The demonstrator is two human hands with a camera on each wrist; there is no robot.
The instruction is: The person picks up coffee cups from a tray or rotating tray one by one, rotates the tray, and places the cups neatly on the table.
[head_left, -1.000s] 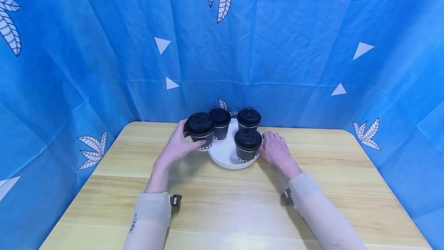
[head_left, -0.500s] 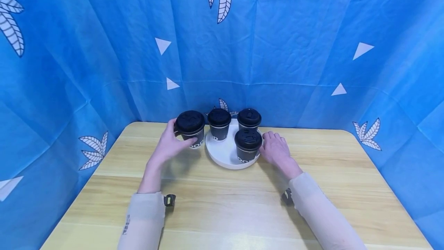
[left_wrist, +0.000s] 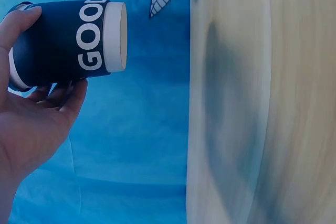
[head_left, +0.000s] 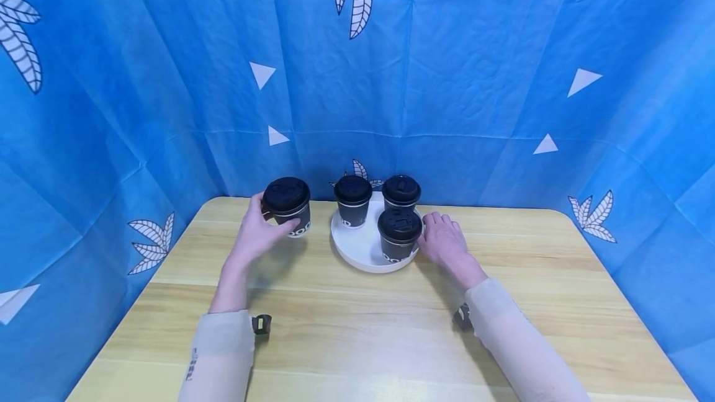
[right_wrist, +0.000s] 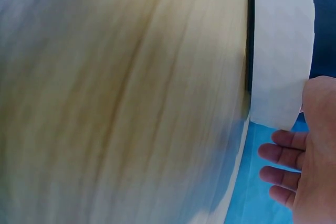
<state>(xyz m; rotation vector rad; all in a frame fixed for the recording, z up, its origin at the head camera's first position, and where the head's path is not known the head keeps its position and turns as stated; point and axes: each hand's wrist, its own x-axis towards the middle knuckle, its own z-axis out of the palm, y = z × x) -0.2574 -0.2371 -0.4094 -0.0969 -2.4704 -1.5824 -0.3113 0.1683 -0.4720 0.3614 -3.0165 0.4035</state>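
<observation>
My left hand (head_left: pixel 256 234) grips a black lidded paper coffee cup (head_left: pixel 287 196) above the table, left of the round white tray (head_left: pixel 355 249). In the left wrist view the thumb and fingers wrap this coffee cup (left_wrist: pixel 58 43), whose white base faces the table. On the tray stand three similar cups: a back left cup (head_left: pixel 354 194), a back right cup (head_left: pixel 401 190) and a front right cup (head_left: pixel 399 234). My right hand (head_left: pixel 444 242) holds the tray's right rim. The right wrist view shows its thumb and forefinger at the tray wall (right_wrist: pixel 281 51).
The wooden table (head_left: pixel 357 334) has its back edge against a blue patterned curtain (head_left: pixel 475 67), which also hangs along both sides. Black wrist devices sit by the left sleeve (head_left: pixel 220 352) and the right sleeve (head_left: pixel 519 346).
The left hand has carried its coffee cup leftward, away from the tray and the back left cup. The right hand and the tray have stayed in place.
</observation>
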